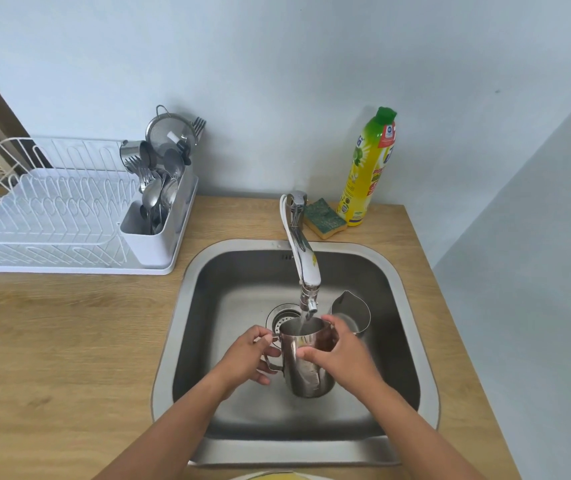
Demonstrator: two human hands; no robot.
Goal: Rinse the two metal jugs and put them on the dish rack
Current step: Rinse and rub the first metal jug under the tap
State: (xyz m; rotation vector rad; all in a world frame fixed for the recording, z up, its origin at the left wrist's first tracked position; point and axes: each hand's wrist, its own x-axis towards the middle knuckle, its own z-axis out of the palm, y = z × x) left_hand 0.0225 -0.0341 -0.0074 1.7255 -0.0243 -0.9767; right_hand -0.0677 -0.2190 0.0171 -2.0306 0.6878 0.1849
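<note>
A steel jug (303, 370) hangs upright over the sink (405, 306), right under the tap (306, 268), and water runs into its mouth. My left hand (247, 356) grips its handle on the left. My right hand (341, 353) wraps around its body and rim on the right. A second metal jug (351, 308) stands on the sink floor behind my right hand, spout pointing away. The white wire dish rack (52, 216) sits on the counter at the left, its plate slots bare.
A cutlery holder (159, 216) packed with spoons, forks and a strainer stands at the rack's right end. A green-yellow sponge (324, 216) and a yellow dish soap bottle (367, 168) stand behind the sink. A wooden counter (69, 341) lies between sink and rack.
</note>
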